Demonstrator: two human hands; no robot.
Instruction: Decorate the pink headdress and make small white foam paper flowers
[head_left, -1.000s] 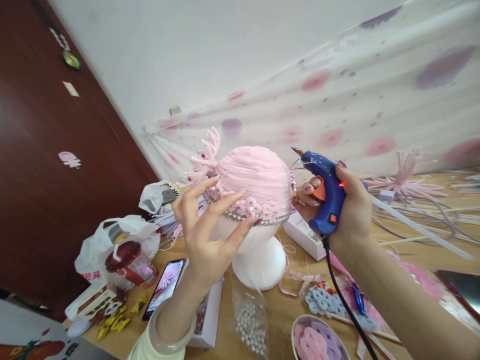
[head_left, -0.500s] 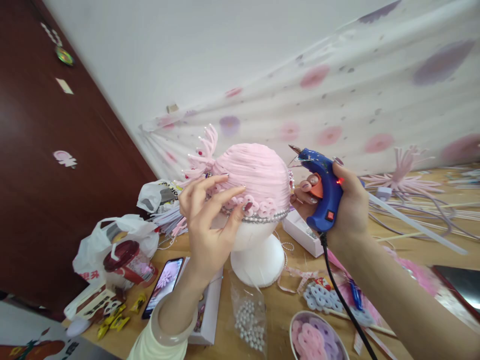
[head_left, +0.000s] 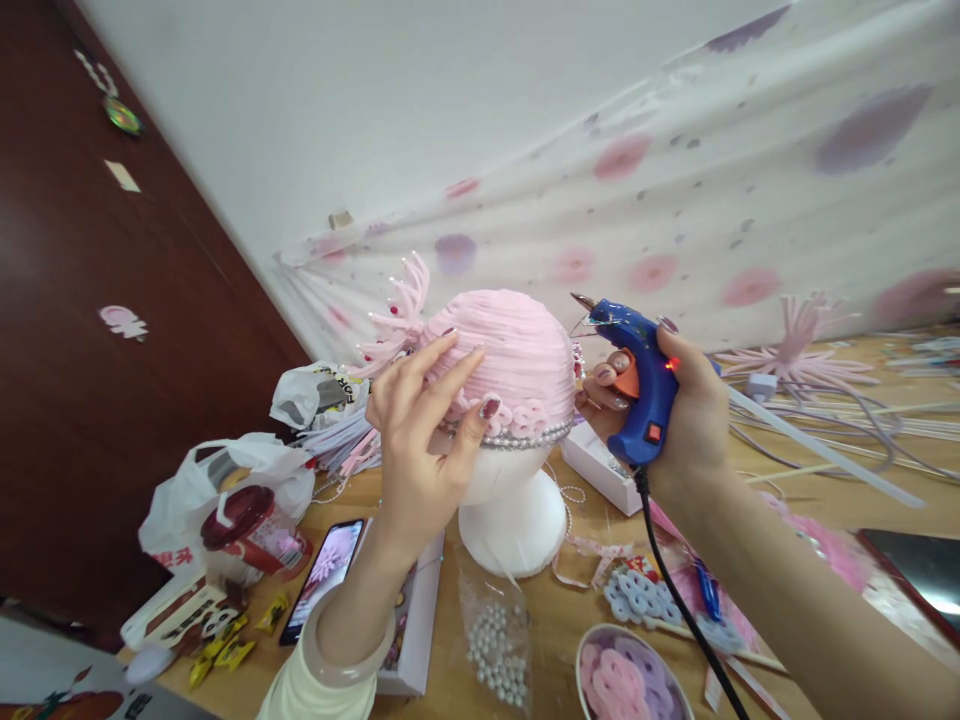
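Note:
A pink headpiece (head_left: 510, 340) of fuzzy strands covers a white foam mannequin head (head_left: 512, 520). Small pink loop flowers and a silver bead trim run along its lower edge, and a pink flower-like spray (head_left: 401, 310) with red beads sticks out at its left. My left hand (head_left: 424, 430) rests against the headpiece's left side, fingers spread and stretched out. To the right of the head, my right hand (head_left: 686, 400) grips a blue glue gun (head_left: 646, 380), its fingers at the orange trigger. The gun's nozzle points up and left, apart from the headpiece, and its red light is lit.
In front lie a bag of silver beads (head_left: 496, 640), a bowl of pink and purple loops (head_left: 626, 675) and pale blue loop pieces (head_left: 641, 597). A phone (head_left: 322, 575), a red cup (head_left: 251, 530) and wrapped candies stand left. A black cord (head_left: 664, 560) hangs from the gun.
My left hand's fingers have shifted slightly up and over the headpiece's side. The whole view has drifted a little; the glue gun stays in my right hand.

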